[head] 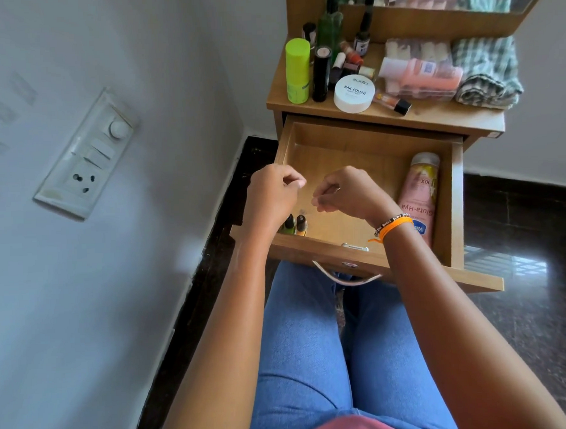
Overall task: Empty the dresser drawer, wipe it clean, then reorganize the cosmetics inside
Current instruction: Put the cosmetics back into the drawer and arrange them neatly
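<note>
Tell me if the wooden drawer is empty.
Not empty: the wooden drawer holds a pink lotion tube and two small bottles.

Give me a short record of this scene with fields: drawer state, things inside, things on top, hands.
drawer: pulled open
inside: pink lotion tube lying along the right wall; two small bottles at the front left
on top: green bottle, white jar, folded cloth, other cosmetics
left hand: fingers curled, over drawer
right hand: fingers curled, over drawer; held item unclear
</note>
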